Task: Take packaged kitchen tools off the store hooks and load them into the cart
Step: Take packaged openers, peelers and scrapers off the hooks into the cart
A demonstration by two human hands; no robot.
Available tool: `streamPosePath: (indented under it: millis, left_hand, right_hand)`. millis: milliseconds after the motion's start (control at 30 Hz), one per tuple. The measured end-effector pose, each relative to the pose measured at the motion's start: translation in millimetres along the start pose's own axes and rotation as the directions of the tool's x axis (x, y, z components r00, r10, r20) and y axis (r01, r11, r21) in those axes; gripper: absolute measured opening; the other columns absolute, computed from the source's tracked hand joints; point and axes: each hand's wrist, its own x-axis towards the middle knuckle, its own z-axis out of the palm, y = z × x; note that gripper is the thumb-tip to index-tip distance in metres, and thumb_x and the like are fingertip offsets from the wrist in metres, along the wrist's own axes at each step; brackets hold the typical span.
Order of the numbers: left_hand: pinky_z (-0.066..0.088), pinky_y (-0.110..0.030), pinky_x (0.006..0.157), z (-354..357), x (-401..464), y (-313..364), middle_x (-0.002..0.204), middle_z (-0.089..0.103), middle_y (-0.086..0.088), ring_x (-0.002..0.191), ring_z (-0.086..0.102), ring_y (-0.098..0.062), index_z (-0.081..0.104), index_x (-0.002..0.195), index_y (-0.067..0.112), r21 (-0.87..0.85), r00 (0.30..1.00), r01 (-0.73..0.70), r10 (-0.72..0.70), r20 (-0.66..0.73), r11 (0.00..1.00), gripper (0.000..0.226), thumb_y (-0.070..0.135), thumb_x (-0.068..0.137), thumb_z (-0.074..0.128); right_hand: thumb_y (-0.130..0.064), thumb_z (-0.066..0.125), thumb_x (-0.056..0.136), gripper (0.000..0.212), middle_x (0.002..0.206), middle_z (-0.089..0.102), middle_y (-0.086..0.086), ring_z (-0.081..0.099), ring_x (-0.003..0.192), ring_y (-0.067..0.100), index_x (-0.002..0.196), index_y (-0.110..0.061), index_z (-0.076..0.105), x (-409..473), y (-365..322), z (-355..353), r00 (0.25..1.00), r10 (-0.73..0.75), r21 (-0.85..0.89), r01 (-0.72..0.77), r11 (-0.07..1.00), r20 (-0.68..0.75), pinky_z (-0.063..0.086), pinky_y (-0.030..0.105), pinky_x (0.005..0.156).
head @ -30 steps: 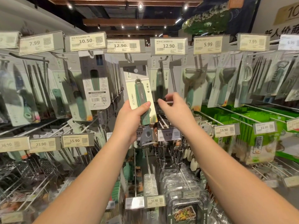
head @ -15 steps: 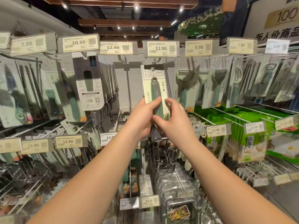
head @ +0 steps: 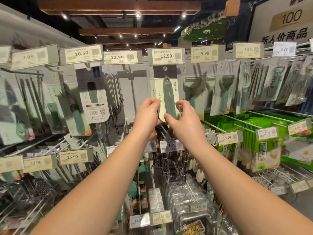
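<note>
A carded tool is held up at the rack by both hands.

Both arms are stretched forward and upward. The pack is pinched at its lower left edge by the left hand and at its lower right by the right hand, fingers curled on the card. It is held upright under the 12.90 tag, by the rack's upper middle. One pack and two hands are counted; two 12.90 tags are seen. Compared with half a second ago, the hands are set wider apart on the pack, which is raised slightly nearer the tag.
</note>
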Motion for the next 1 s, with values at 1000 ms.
streamPosePath:
  millis: [1000]
  left_hand:
    - [0.058,-0.045,0.092,-9,70,-10,0.105,0.073,-0.012,0.095,0.068,-0.028,0.069,0.106,0.01,0.094,0.98,0.128,-0.112,-0.164,0.987,0.038,0.009,0.076,0.045]
  right_hand:
    - [-0.029,0.061,0.094,0.04,0.125,0.05,0.011,0.063,0.094,0.03,0.127,-0.008,0.054,84,3,60,0.985,0.161,-0.244,-0.143,0.959,0.058,0.056,0.045,0.083]
